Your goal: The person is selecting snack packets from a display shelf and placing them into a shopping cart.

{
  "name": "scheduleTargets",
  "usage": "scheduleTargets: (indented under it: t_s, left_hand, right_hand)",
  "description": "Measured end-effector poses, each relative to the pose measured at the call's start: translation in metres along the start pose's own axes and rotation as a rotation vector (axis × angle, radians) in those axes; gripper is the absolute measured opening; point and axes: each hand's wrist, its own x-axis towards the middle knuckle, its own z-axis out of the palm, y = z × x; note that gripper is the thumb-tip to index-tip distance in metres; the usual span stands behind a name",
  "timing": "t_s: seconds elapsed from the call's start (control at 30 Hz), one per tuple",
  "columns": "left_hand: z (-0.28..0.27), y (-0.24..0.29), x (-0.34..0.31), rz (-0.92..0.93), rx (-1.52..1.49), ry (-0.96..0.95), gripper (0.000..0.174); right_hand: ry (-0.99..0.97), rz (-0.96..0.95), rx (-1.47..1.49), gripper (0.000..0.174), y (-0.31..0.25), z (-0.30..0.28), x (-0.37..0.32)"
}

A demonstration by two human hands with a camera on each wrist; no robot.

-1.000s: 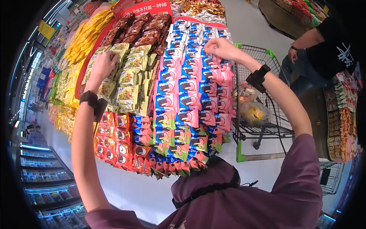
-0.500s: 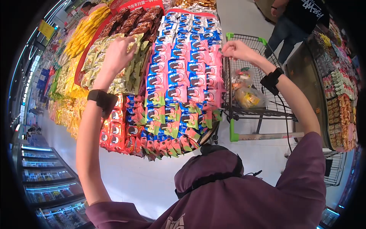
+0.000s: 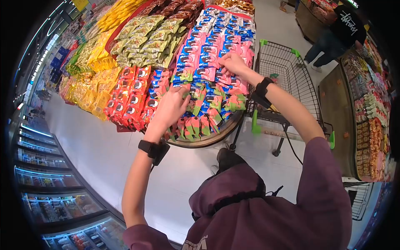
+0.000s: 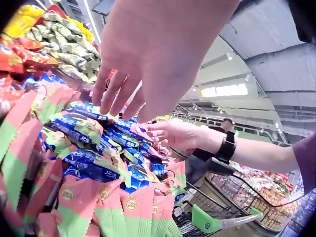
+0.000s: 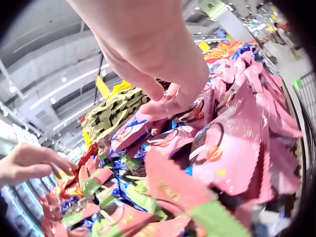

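Note:
My left hand (image 3: 171, 106) reaches over the front of the display, its fingers over blue packets with pink-and-green ends (image 3: 195, 96). In the left wrist view those fingers (image 4: 116, 94) extend loosely downward, tips close over the blue packets (image 4: 79, 127). Farther right, my right hand (image 3: 235, 64) is at the pink-and-blue packets (image 3: 208, 60). Seen from the right wrist, its thumb and fingertips (image 5: 154, 108) are bent and right at a pink packet (image 5: 131, 136), with nothing visibly gripped. Cookie-like pictures are printed on the packets.
Red packets (image 3: 135, 85), green packets (image 3: 146, 39) and yellow packets (image 3: 118, 18) fill the display's left side. A shopping cart (image 3: 287, 79) with green corners stands at the right. Beyond it, a person in a black shirt (image 3: 343, 31) stands near another snack stand (image 3: 368, 108). Freezers (image 3: 62, 179) line the left.
My left hand has come down from the green packets to the front packets. The right hand moved right toward the cart, then back over the pink-and-blue packets. The view has shifted.

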Motion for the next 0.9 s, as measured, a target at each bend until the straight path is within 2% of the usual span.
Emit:
scheduleTargets:
  t_s: [0.1, 0.23, 0.37, 0.5, 0.53, 0.6, 0.63, 0.67, 0.77, 0.8, 0.83, 0.9]
  left_hand:
    - [-0.003, -0.011, 0.008, 0.038, 0.011, 0.046, 0.021]
    - [-0.004, -0.031, 0.041, -0.056, -0.057, 0.155, 0.02]
    - [0.011, -0.044, 0.08, -0.177, -0.257, 0.224, 0.02]
    - [0.032, -0.058, 0.126, -0.187, -0.152, 0.178, 0.022]
    - [0.036, -0.054, 0.133, -0.198, -0.122, 0.189, 0.023]
    - [0.04, -0.051, 0.147, -0.227, -0.15, 0.127, 0.023]
    - [0.043, -0.052, 0.153, -0.234, -0.157, 0.098, 0.023]
    - [0.047, -0.052, 0.155, -0.214, -0.166, 0.134, 0.017]
    - [0.047, -0.042, 0.16, -0.327, -0.143, 0.04, 0.024]
    - [0.049, -0.045, 0.161, -0.255, -0.093, 0.061, 0.025]
    - [0.051, -0.048, 0.165, -0.26, -0.111, 0.085, 0.025]
    - [0.056, -0.052, 0.16, -0.289, -0.152, 0.11, 0.024]
  right_hand:
    - [0.038, 0.035, 0.153, 0.021, -0.002, 0.0, 0.011]
    - [0.11, 0.003, 0.356, 0.021, 0.005, 0.005, 0.026]
    - [0.025, 0.116, 0.255, 0.016, -0.002, -0.001, 0.027]
    - [-0.036, 0.074, 0.36, 0.016, 0.009, -0.001, 0.031]
    - [0.004, 0.054, 0.408, 0.023, 0.008, 0.001, 0.028]
    - [-0.01, 0.043, 0.402, 0.024, 0.008, -0.002, 0.021]
    - [-0.047, 0.057, 0.366, 0.045, 0.008, -0.006, 0.023]
    - [-0.05, 0.038, 0.39, 0.052, 0.01, -0.006, 0.023]
    - [-0.115, 0.033, 0.459, 0.048, 0.01, -0.01, 0.024]
    - [-0.162, -0.005, 0.475, 0.043, 0.011, -0.011, 0.028]
    - [-0.211, 0.016, 0.492, 0.034, 0.013, -0.013, 0.03]
    - [-0.208, 0.021, 0.441, 0.028, 0.018, -0.008, 0.034]
